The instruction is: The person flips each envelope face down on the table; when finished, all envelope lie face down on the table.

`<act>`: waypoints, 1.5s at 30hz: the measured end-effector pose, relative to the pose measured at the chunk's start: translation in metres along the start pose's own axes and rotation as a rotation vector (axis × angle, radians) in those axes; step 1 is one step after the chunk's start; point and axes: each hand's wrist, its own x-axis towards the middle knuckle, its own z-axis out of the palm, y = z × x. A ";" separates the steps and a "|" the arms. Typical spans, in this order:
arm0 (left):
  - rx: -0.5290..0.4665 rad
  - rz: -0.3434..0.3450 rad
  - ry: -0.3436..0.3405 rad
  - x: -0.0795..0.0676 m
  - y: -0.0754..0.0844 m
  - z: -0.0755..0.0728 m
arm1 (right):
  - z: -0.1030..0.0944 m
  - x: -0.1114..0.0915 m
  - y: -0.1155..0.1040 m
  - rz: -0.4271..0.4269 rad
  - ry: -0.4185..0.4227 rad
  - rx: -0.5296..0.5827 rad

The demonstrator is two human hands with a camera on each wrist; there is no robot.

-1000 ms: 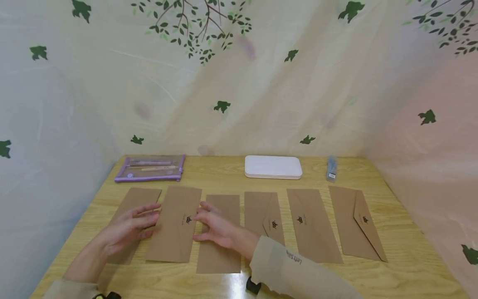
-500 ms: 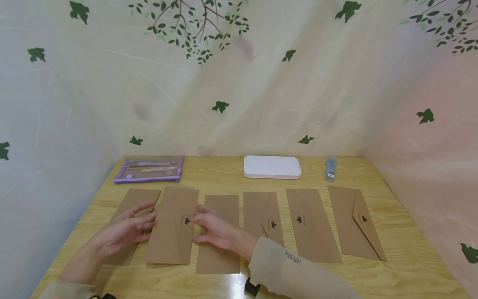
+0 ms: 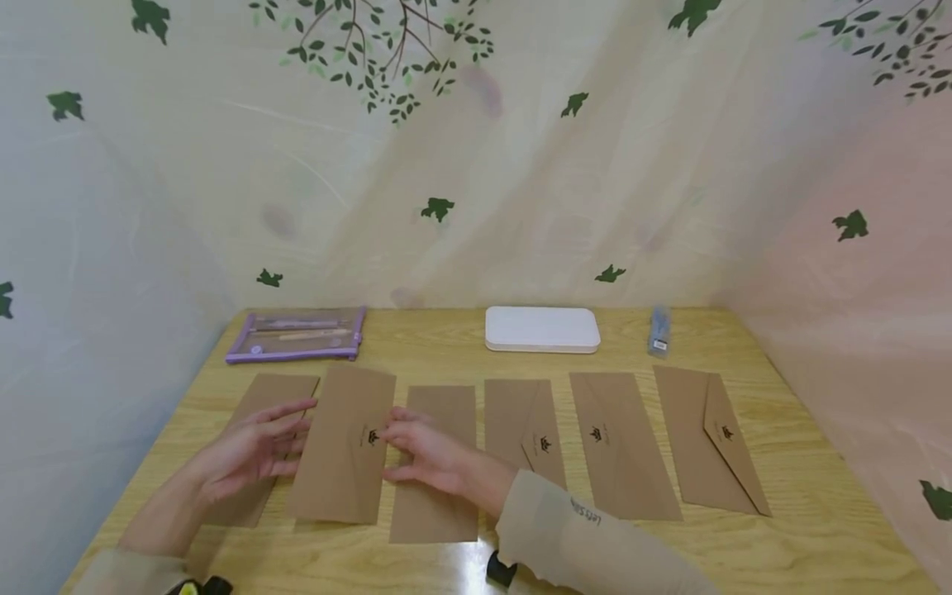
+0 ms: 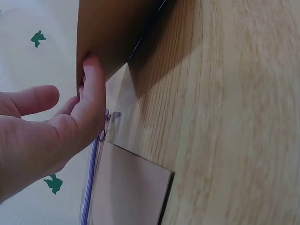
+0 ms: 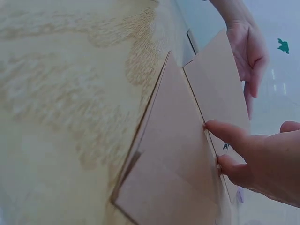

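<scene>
A brown paper envelope with a small crown print is tilted, its left side raised off the table. My left hand is at that side, fingers extended; in the left wrist view a fingertip touches the envelope's shaded face while the thumb stands apart. At the right edge, near the crown, are the fingertips of my right hand. The right wrist view shows two fingertips of the right hand touching that edge, spaced along it. Beneath my right hand lies another brown envelope.
One envelope lies partly under my left hand. More envelopes lie rightward, including a crown-printed one and one with a slanted flap. Behind them are a purple-edged clear pencil pouch, a white case and a small bluish packet.
The tilted envelope's left side has risen a little and the whole envelope has shifted slightly left. My left fingers have moved in at its left edge. My right hand has barely moved.
</scene>
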 end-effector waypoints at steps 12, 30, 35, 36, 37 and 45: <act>-0.030 0.002 0.022 -0.003 0.004 0.004 | 0.008 0.001 -0.001 -0.007 -0.007 0.013; -0.054 0.020 0.013 -0.006 0.000 0.005 | 0.009 0.003 0.001 0.016 -0.033 0.038; -0.062 0.029 0.019 -0.009 -0.001 0.007 | 0.011 0.002 0.003 0.024 -0.038 0.035; -0.061 0.032 0.020 -0.010 0.000 0.007 | 0.012 0.002 0.003 0.025 -0.041 0.036; -0.060 0.034 0.024 -0.010 0.000 0.008 | 0.012 0.003 0.003 0.026 -0.041 0.037; -0.031 0.032 0.072 -0.004 0.007 0.010 | 0.013 0.004 0.000 0.008 -0.037 0.046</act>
